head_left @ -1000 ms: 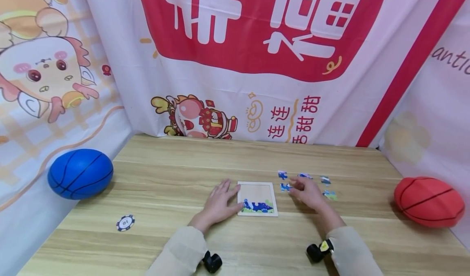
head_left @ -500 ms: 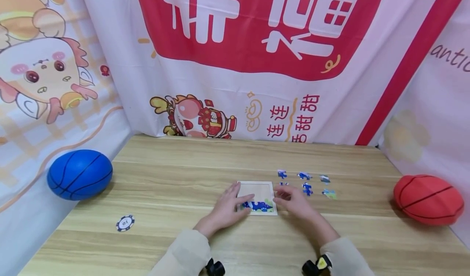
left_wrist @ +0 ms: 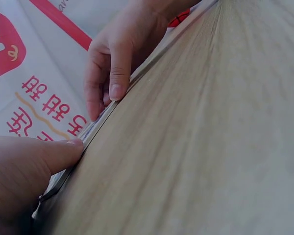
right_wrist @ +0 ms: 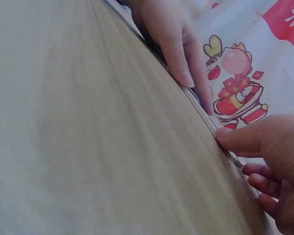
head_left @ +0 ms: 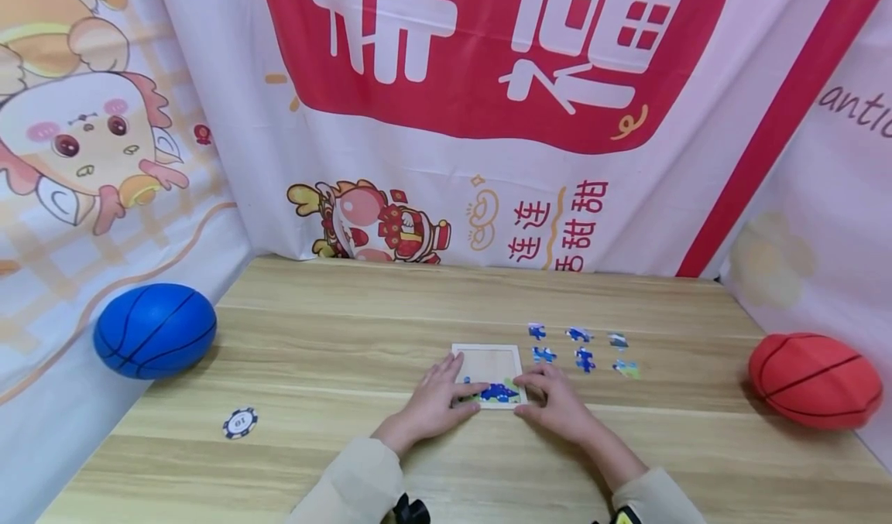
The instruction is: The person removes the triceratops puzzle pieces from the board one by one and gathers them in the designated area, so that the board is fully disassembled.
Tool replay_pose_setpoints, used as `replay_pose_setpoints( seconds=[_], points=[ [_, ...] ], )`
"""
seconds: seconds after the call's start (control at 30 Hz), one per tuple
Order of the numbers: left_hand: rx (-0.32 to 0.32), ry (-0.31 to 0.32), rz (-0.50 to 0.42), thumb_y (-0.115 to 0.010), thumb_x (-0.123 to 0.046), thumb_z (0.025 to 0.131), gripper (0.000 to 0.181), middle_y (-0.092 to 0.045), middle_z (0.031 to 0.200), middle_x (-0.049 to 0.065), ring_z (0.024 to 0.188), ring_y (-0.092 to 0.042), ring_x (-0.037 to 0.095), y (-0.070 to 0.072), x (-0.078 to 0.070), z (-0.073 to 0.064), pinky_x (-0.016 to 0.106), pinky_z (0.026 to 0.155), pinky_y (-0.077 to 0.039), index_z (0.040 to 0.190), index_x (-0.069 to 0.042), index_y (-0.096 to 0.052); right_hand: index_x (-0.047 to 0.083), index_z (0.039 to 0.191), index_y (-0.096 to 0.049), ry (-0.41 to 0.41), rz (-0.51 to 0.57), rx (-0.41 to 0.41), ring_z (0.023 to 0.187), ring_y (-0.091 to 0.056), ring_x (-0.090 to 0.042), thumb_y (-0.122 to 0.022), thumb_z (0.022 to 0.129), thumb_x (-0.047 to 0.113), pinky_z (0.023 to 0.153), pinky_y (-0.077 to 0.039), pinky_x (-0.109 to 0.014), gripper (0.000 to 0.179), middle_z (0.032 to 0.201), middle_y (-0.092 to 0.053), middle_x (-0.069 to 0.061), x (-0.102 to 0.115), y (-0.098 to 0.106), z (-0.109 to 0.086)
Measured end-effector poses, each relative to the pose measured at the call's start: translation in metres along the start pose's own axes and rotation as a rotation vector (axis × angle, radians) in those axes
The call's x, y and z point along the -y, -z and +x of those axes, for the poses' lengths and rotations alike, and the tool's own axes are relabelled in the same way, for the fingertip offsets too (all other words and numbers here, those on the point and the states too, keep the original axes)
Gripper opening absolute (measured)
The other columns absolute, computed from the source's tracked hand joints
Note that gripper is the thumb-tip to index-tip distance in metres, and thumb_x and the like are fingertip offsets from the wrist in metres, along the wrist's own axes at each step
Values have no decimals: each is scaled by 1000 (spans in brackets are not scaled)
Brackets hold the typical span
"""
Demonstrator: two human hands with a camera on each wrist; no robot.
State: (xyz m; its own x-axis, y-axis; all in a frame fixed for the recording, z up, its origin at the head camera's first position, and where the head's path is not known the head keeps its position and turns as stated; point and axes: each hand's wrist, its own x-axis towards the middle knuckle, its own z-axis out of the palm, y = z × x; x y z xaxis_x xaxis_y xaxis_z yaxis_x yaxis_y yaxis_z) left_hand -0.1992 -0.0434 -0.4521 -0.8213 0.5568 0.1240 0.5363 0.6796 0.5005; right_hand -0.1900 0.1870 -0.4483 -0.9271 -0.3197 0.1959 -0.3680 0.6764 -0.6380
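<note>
In the head view a square white-rimmed puzzle tray (head_left: 485, 347) lies on the table, with joined blue and green puzzle pieces (head_left: 499, 392) along its near side. My left hand (head_left: 433, 400) rests at the tray's left side; its index finger reaches over the pieces and its thumb touches the near rim. My right hand (head_left: 557, 404) holds the tray's right near corner between thumb and bent fingers. The right wrist view shows that hand's curled fingers (right_wrist: 264, 178) at the tray edge. Both wrist views see the tray almost edge-on, so its inside is hidden there.
Several loose jigsaw pieces (head_left: 584, 360) lie in two rows right of and beyond the tray. A blue ball (head_left: 156, 330) sits at the table's left edge, a red ball (head_left: 815, 381) at the right. A poker chip (head_left: 240, 423) lies at the left. Printed cloths surround the table (head_left: 334, 354).
My right hand has left the loose pieces and come left and nearer, onto the tray's right near corner. My left hand has shifted right, its index finger now over the joined pieces.
</note>
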Motion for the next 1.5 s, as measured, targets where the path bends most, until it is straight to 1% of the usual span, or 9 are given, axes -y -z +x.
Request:
replay_pose_setpoints(
  seconds=[0.1,0.17,0.47,0.57,0.73,0.83,1.07,1.3,1.5],
  points=[
    [1,6,2,-50,-37,85,35,-15,139,19,127,-10,32,0,0,0,48,99,-9,119,-29,-53,11,100,-63,19,-23,-25,99,-42,-23,-73,67,17,83,-37,-44,35,103,-49,-1,1,-2,-1],
    [3,11,2,-50,-38,85,34,-14,139,19,127,-10,32,0,-1,0,48,100,-9,118,-29,-53,12,99,-64,17,-26,-37,99,-42,-23,-74,67,16,82,-37,-44,34,102,-49,-1,2,-3,-1],
    [8,17,6,-51,-38,85,34,-14,139,19,127,-10,31,1,-2,1,47,100,-8,118,-29,-54,16,93,-63,-30,-14,-62,99,-41,-24,-74,66,13,83,-34,-45,30,102,-49,0,4,-4,0],
    [8,15,8,-51,-38,85,34,-14,139,19,127,-10,32,1,-3,2,47,100,-8,118,-29,-54,16,94,-62,-44,-2,-71,98,-42,-23,-75,65,12,82,-36,-43,31,102,-49,0,5,-4,0],
    [7,18,-1,-51,-38,84,35,-14,139,19,127,-10,32,2,-3,1,47,100,-8,117,-28,-54,14,96,-60,-74,57,-42,84,-46,-14,-73,67,10,74,-42,-32,32,92,-49,3,4,-6,1],
    [4,23,-2,-51,-38,84,35,-15,139,19,127,-10,32,3,-3,0,47,100,-9,117,-28,-54,13,96,-58,-94,97,-21,79,-46,-13,-72,68,11,72,-43,-30,32,87,-50,3,4,-7,2],
    [-3,21,-11,-51,-38,84,35,-15,139,20,126,-11,32,3,-2,-1,48,100,-8,118,-27,-54,11,100,-58,-107,118,-12,77,-47,-13,-69,70,7,71,-43,-31,32,84,-51,4,6,-7,3],
    [3,24,-11,-51,-39,85,35,-14,139,19,127,-10,31,4,-2,-1,47,100,-8,118,-28,-53,10,103,-59,-124,116,4,79,-48,-14,-69,72,11,73,-43,-31,33,87,-53,3,7,-6,4],
    [-7,16,-8,-51,-38,85,35,-14,139,20,127,-10,32,3,-1,-1,47,100,-8,118,-28,-54,10,100,-60,-149,138,20,75,-47,-15,-68,74,14,67,-43,-30,28,83,-52,1,8,-4,7]
  ],
)
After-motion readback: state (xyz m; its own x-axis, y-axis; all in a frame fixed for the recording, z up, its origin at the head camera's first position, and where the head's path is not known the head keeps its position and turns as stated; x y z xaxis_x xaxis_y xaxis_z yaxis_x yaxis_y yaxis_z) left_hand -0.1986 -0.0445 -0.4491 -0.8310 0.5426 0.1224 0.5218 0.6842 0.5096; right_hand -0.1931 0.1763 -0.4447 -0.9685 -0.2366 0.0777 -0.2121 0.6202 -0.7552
